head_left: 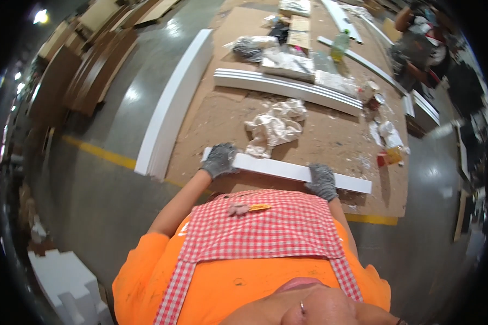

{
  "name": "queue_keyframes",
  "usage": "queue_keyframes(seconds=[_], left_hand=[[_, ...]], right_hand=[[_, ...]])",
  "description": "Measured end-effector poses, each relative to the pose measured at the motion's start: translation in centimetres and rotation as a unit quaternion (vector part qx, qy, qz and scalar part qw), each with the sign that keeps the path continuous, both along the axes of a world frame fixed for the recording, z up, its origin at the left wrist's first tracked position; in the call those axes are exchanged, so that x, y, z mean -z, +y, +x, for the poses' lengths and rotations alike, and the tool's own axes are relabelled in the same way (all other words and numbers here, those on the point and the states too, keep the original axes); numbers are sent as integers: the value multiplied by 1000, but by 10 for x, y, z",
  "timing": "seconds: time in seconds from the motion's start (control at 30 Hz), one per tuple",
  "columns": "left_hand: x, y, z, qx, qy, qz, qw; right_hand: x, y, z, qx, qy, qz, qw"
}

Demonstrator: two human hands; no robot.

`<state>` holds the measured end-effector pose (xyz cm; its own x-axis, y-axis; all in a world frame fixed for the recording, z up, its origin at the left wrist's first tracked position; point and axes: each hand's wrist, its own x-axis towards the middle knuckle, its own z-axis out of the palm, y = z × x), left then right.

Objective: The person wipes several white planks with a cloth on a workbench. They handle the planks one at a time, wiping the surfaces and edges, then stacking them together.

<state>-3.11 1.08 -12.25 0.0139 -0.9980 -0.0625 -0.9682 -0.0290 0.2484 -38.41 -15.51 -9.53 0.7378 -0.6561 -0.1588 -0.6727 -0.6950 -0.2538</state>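
Observation:
A long white board [274, 167] lies across the near end of the brown worktable [320, 135], just in front of my checked apron. My left hand [220, 161], in a grey glove, is closed around the board close to its left end. Toward the other end my right hand [322, 182], gloved the same way, grips it too; the fingers of both hands are partly hidden. A crumpled cream cloth [276, 129] rests just beyond the board. Past the cloth, several white boards [287, 89] lie stacked crosswise.
Along the table's left edge runs a tall stack of long white boards [173, 105]. Farther back are a green bottle [339, 47] and plastic-wrapped packs [290, 64]. To the right lie a can [375, 101] and a red-yellow container [391, 156]. Another person [424, 40] stands beyond the far right edge.

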Motion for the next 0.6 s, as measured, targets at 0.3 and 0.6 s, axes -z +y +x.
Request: queue_keyframes(seconds=[0.3, 0.6], left_hand=[[-30, -12, -6, -17, -23, 171, 985], [-10, -138, 127, -224, 279, -136, 924]], right_hand=[[-29, -25, 30, 21, -88, 148, 985], [64, -224, 61, 273, -382, 118, 875]])
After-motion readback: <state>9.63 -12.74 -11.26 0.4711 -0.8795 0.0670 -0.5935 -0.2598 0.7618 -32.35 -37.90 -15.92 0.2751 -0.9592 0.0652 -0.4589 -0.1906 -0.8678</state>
